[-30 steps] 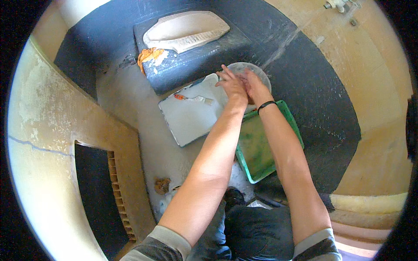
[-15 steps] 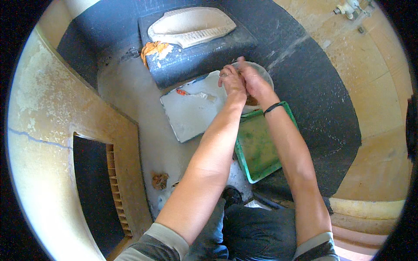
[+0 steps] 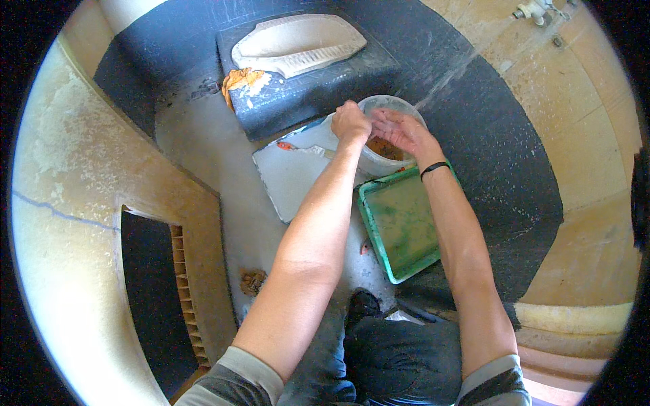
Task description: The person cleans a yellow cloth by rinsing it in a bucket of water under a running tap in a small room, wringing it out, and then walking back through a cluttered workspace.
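Note:
A translucent white bucket (image 3: 374,165) stands ahead of me, with brown stuff (image 3: 386,147) in its bottom. My right hand (image 3: 402,130), with a black band at the wrist, hovers over the bucket's mouth, its fingers apart and slightly blurred. By the left rim of the bucket, my left hand (image 3: 351,123) is closed in a fist; whatever it may hold is hidden. Under my left forearm lies a pale flat board (image 3: 279,177). On it rests a flat brush-like tool (image 3: 302,149) with an orange-red handle tip. A green-rimmed tray (image 3: 404,223) sits right in front of the bucket.
A squat toilet pan (image 3: 298,42) tops a black step (image 3: 318,95) at the back, with an orange cloth (image 3: 244,82) on its edge. Black-painted wall (image 3: 494,176) curves along the right. A brown clump (image 3: 253,281) lies on the grey floor, left of my shoe (image 3: 363,304).
My hands were together over the bucket and have come apart. The left has moved left and closed into a fist; the right has opened over the bucket.

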Action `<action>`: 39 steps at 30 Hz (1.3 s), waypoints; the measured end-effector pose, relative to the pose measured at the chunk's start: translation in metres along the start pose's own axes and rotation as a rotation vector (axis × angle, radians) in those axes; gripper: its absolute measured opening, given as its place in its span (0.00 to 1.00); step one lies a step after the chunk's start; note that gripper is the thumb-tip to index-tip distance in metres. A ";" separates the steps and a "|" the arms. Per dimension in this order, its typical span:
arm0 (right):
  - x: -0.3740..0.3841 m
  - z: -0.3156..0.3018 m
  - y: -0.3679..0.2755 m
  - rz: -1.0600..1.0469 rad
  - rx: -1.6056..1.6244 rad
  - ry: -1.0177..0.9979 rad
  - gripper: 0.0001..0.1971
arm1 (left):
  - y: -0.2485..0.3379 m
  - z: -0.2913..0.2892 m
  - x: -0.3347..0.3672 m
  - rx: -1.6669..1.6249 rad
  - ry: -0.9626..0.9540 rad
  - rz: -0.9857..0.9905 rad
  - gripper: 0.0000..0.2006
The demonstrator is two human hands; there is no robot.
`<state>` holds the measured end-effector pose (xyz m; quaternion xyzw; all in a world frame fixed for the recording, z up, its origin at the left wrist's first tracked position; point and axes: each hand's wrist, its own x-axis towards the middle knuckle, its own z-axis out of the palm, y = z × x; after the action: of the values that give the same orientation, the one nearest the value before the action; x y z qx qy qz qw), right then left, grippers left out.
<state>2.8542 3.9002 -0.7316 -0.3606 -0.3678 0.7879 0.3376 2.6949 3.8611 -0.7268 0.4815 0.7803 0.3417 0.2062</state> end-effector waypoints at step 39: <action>-0.021 -0.008 -0.030 -0.433 0.228 0.850 0.38 | -0.032 0.025 -0.002 -0.774 -0.756 -0.491 0.16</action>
<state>2.8792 3.9014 -0.7039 -0.5261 -0.1753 0.5179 0.6514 2.6925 3.8585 -0.7671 0.2650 0.5600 0.3485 0.7034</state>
